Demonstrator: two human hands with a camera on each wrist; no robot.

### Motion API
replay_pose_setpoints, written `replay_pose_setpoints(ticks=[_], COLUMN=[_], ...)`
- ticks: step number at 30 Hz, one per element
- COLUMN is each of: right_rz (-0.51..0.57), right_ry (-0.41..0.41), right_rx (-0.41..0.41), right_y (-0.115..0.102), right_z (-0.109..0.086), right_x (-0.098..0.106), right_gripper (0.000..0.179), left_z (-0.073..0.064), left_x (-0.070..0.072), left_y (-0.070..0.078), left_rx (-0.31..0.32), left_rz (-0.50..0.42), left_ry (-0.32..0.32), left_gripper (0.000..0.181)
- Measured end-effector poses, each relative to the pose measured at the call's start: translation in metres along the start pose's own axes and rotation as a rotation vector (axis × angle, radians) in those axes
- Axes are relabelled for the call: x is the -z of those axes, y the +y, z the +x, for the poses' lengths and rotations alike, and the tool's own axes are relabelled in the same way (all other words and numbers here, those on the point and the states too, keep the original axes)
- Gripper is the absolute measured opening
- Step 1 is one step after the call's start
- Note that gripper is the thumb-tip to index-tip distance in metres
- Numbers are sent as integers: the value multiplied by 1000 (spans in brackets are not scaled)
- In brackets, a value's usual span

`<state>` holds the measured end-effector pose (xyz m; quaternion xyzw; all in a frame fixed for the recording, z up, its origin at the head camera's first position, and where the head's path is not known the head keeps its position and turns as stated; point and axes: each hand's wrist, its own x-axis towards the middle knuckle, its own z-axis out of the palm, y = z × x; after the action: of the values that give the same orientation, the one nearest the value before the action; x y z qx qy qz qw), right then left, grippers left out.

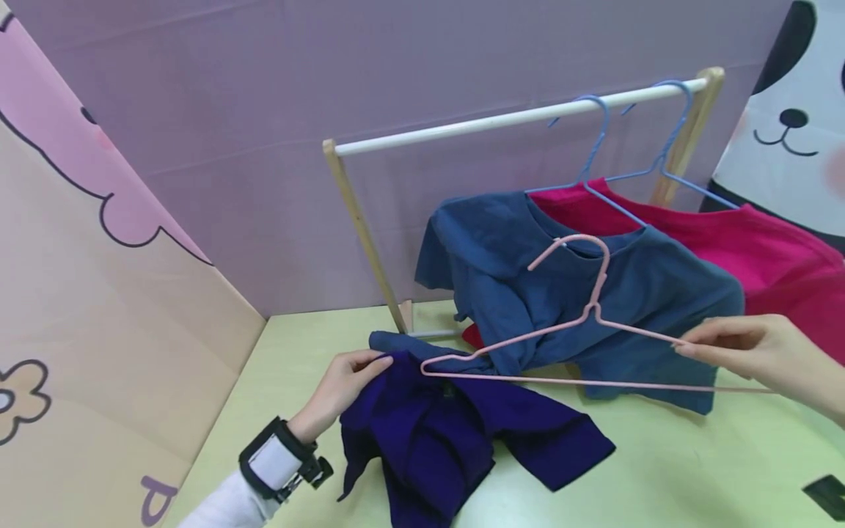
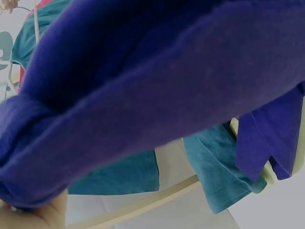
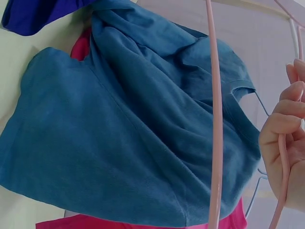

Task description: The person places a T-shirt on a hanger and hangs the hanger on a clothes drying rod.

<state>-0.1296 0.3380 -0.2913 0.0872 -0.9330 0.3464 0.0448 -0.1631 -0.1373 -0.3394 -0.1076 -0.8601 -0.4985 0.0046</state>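
My left hand point(image 1: 346, 385) pinches a dark purple shirt point(image 1: 436, 433) near its upper left edge, thumb on top. The rest of the shirt drapes down to the table in folds, one sleeve spread to the right. My right hand point(image 1: 752, 348) holds a pink hanger point(image 1: 561, 380) by its right sloping arm, hook up. The hanger's left end overlaps the top of the purple shirt in the head view. In the right wrist view, curled fingers point(image 3: 286, 119) wrap the pink rod. Purple cloth point(image 2: 157, 95) fills most of the left wrist view and hides much of the left hand.
Behind stands a garment rack with a white rail point(image 1: 462, 130) and wooden posts point(image 1: 359, 220). A blue shirt point(image 1: 515, 293) and a crimson shirt point(image 1: 779, 271) hang there on blue hangers point(image 1: 605, 125). A black object point(image 1: 828, 495) lies at the table's right.
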Motion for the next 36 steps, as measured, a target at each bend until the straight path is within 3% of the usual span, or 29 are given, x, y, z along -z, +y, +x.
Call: replay_pose_setpoints(ticks=[7, 10, 15, 20, 24, 31, 36], right_rz=[24, 43, 75, 113, 159, 241, 274], right_ry=[6, 2, -1, -6, -14, -63, -88], right_rx=[-7, -7, 20, 75, 144, 265, 310], right_y=[3, 4, 4, 1, 0, -6, -16], right_z=[2, 3, 4, 3, 5, 9, 12], right_x=[-3, -4, -6, -10, -15, -27, -39], right_gripper=[15, 16, 14, 9, 8, 12, 12], left_z=[-2, -6, -16, -18, -18, -9, -8], left_x=[5, 8, 11, 10, 7, -4, -9], left_y=[2, 14, 42, 47, 47, 19, 18], left_rx=[-89, -143, -229, -272, -312, -341, -367], left_rz=[61, 83, 161, 202, 216, 213, 208], left_ry=[-122, -167, -180, -191, -199, -210, -204], left_gripper=[19, 17, 13, 11, 8, 9, 10])
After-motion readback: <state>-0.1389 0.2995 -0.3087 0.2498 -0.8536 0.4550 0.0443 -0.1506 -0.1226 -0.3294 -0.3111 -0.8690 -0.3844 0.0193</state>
